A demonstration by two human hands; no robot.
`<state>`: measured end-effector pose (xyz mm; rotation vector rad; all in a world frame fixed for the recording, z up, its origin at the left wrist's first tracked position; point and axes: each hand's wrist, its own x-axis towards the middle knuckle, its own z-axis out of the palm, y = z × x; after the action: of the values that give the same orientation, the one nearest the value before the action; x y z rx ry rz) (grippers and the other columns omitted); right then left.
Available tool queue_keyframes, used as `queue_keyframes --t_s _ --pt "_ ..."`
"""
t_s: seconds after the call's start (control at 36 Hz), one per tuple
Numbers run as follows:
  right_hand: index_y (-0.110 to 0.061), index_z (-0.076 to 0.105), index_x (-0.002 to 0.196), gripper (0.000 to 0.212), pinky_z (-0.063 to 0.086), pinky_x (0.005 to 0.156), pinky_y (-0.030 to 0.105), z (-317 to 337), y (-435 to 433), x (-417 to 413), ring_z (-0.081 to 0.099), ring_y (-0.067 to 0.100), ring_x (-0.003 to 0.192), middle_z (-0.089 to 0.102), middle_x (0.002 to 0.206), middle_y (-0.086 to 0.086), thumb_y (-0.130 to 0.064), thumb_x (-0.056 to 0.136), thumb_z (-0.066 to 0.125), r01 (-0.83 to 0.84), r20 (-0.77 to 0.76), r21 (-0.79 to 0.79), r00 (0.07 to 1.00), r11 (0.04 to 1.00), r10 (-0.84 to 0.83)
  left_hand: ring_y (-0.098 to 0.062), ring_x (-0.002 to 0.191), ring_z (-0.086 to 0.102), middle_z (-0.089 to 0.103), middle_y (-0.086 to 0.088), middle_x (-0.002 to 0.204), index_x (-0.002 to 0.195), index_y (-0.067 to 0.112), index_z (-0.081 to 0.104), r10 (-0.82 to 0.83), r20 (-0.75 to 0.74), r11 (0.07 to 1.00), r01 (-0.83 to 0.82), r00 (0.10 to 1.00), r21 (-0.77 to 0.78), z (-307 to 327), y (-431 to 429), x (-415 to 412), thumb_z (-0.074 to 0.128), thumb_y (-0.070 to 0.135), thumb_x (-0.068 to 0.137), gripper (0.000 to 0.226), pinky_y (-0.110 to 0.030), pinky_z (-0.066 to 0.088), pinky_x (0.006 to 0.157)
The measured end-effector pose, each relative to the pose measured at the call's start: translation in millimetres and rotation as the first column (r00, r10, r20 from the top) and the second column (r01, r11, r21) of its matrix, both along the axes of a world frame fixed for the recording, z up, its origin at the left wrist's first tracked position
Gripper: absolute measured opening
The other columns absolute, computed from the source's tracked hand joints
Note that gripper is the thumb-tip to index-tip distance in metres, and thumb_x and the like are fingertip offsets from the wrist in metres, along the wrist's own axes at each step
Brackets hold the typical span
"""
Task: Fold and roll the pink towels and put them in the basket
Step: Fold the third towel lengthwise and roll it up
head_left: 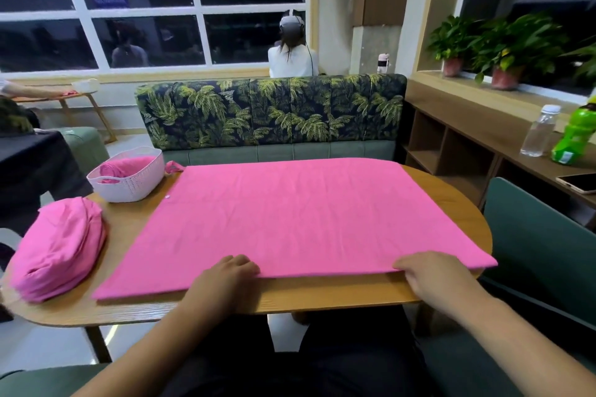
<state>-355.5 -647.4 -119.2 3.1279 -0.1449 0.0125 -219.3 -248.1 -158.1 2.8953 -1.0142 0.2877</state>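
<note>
A large pink towel (290,216) lies flat and folded over most of the wooden table (322,295). My left hand (227,277) sits at the towel's near edge, near its middle, fingers curled over the hem. My right hand (429,277) lies at the same edge further right, fingers on the cloth; whether either hand pinches the hem is unclear. A white perforated basket (129,182) stands at the table's far left corner with a rolled pink towel (119,167) inside. A heap of more pink towels (58,248) rests at the left end of the table.
A leaf-patterned sofa (271,113) faces me behind the table, and a person in white sits beyond it. At right, a wooden shelf carries a clear bottle (538,132), a green bottle (574,135) and a phone (580,182). A dark green chair (541,245) stands at right.
</note>
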Motion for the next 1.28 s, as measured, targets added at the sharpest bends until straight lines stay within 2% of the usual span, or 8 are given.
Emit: queue_keyframes --t_s 0.11,0.36,0.47,0.61,0.75,0.94,1.08,1.28 --pt "-0.035 0.075 0.12 0.037 0.053 0.096 0.035 17 -2 4 0.065 0.013 0.109 0.074 0.118 -0.014 -0.025 0.098 0.047 -0.001 -0.068 0.012 0.998 1.0 0.002 -0.016 0.117 0.064 0.066 0.012 0.127 0.124 0.038 0.069 0.176 -0.107 0.984 -0.171 0.978 0.058 10 45 16 0.056 0.034 0.101 0.027 -0.036 0.054 0.092" --pt "-0.026 0.063 0.059 0.023 0.051 0.072 0.037 58 -7 27 0.059 0.014 0.071 0.063 0.068 -0.003 -0.018 0.08 0.056 -0.018 -0.309 0.119 0.95 0.993 0.054 -0.008 0.079 0.056 0.067 0.007 0.085 0.094 0.022 0.068 0.151 -0.304 0.973 -0.087 0.941 0.213 69 85 32 0.058 0.042 0.1 0.022 -0.03 0.045 0.078" --pt "-0.023 0.064 0.063 0.011 0.041 0.063 0.034 63 -14 31 0.048 0.013 0.063 0.054 0.059 -0.004 -0.019 0.072 0.062 -0.069 -0.451 0.134 0.884 0.989 0.123 -0.011 0.075 0.053 0.065 0.008 0.081 0.108 0.024 0.072 0.145 -0.446 0.936 0.024 0.883 0.351 94 81 33 0.062 0.044 0.098 0.024 -0.029 0.048 0.077" --pt "-0.019 0.045 0.056 0.031 0.027 0.055 0.029 75 -15 24 0.032 0.009 0.056 0.039 0.056 -0.008 -0.003 0.077 0.062 -0.027 -0.553 0.262 0.815 0.965 0.173 0.004 0.064 0.05 0.067 0.024 0.074 0.108 0.041 0.069 0.16 -0.57 0.898 0.12 0.806 0.422 110 74 26 0.067 0.048 0.092 0.018 -0.023 0.045 0.073" --pt "-0.022 0.034 0.056 0.039 0.023 0.057 0.031 88 -24 19 0.024 0.009 0.054 0.029 0.054 -0.011 0.002 0.078 0.055 0.014 -0.564 0.407 0.79 0.913 0.239 0.01 0.062 0.048 0.061 0.031 0.064 0.106 0.028 0.076 0.141 -0.643 0.908 0.16 0.753 0.387 122 71 24 0.067 0.043 0.096 0.02 -0.014 0.04 0.067" --pt "-0.025 0.059 0.073 0.017 0.041 0.072 0.035 92 -57 48 0.05 0.008 0.07 0.057 0.071 -0.009 -0.02 0.09 0.061 -0.05 -0.212 0.307 0.97 0.95 0.12 0.001 0.072 0.056 0.068 0.021 0.079 0.085 0.039 0.074 0.201 -0.452 0.93 -0.025 0.869 0.365 157 108 62 0.069 0.048 0.088 0.011 -0.024 0.047 0.076" --pt "-0.047 0.062 0.097 0.01 0.051 0.083 0.036 98 -61 97 0.065 0.017 0.102 0.07 0.106 -0.014 -0.049 0.097 0.052 0.073 0.154 0.081 0.984 0.994 -0.085 -0.011 0.072 0.056 0.061 0.008 0.075 0.07 0.028 0.059 0.151 -0.198 0.989 -0.148 0.969 0.029 159 103 119 0.071 0.016 0.089 0.025 -0.021 0.04 0.064" --pt "-0.033 0.06 0.093 0.017 0.052 0.081 0.039 98 -68 193 0.065 0.027 0.099 0.071 0.102 -0.005 -0.041 0.101 0.048 0.131 0.197 0.061 0.97 0.99 -0.14 -0.027 0.074 0.052 0.062 -0.001 0.083 0.084 0.021 0.052 0.275 0.116 0.958 -0.262 0.955 -0.116 132 65 197 0.059 0.021 0.095 0.013 -0.036 0.029 0.068"
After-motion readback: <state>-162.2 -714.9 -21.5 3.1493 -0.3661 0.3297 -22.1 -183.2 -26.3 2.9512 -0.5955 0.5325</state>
